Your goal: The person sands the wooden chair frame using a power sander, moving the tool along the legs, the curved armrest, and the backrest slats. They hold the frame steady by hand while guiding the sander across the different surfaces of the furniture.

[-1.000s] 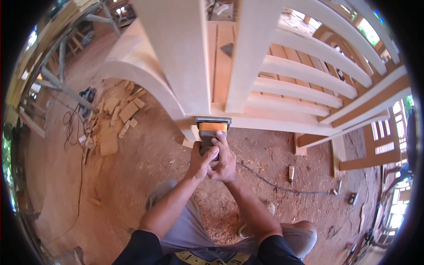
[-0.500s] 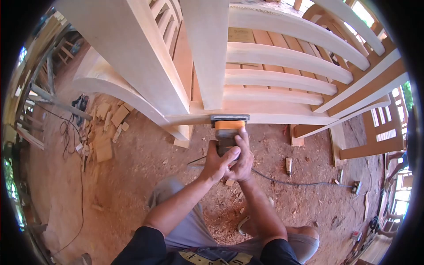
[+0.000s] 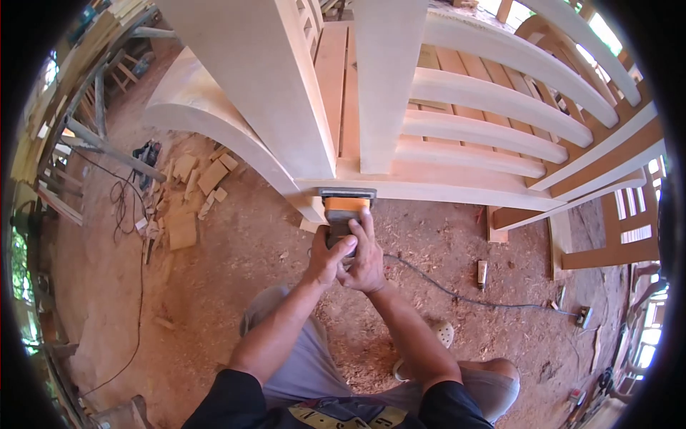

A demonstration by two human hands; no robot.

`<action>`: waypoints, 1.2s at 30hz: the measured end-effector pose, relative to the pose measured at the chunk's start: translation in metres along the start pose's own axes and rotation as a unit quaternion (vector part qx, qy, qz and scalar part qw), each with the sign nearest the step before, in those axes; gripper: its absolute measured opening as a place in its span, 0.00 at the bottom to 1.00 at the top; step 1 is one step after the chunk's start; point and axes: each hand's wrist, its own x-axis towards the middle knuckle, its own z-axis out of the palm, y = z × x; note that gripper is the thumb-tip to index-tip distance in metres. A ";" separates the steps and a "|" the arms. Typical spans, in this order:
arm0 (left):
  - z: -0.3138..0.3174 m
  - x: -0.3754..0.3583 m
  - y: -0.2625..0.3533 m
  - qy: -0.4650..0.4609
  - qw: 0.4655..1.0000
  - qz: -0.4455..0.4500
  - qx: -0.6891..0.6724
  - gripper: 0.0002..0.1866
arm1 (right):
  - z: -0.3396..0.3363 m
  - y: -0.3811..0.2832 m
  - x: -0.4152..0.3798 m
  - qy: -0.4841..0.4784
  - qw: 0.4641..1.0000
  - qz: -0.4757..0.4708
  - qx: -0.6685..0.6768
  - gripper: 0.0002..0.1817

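Both hands grip an orange-and-dark electric sander (image 3: 347,205), its flat pad pressed against the front face of the bottom rail (image 3: 443,191) of a pale wooden bench. My left hand (image 3: 327,259) is wrapped round the left side of the sander's body. From the right, my right hand (image 3: 366,256) closes on it, one finger stretched along the orange housing. The bench's upright posts (image 3: 389,93) rise above the pad, with curved slats (image 3: 493,100) to the right. A dark cord (image 3: 457,294) trails right over the ground from behind my hands.
Wood offcuts (image 3: 182,227) lie heaped on the dirt floor at left, beside a loose cable (image 3: 136,314). A small tube or bottle (image 3: 482,274) and a socket box (image 3: 584,316) are on the ground at right. Another slatted wooden piece (image 3: 607,250) stands far right.
Both hands and the sander have slid left along the bottom rail, nearer the curved leg. The view has shifted, so the bench sits further right in the picture.
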 end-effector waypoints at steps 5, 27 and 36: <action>-0.030 0.000 0.003 0.011 1.000 0.008 -0.019 0.37 | 0.022 -0.015 0.011 -0.015 1.000 -0.012 0.011 0.45; 0.043 -0.011 -0.059 -0.028 0.964 -0.245 -0.100 0.36 | -0.026 0.009 -0.064 0.052 0.982 0.165 -0.074 0.51; 0.027 -0.009 -0.055 -0.025 0.968 -0.247 -0.043 0.36 | -0.019 0.013 -0.044 0.021 0.979 0.184 -0.086 0.50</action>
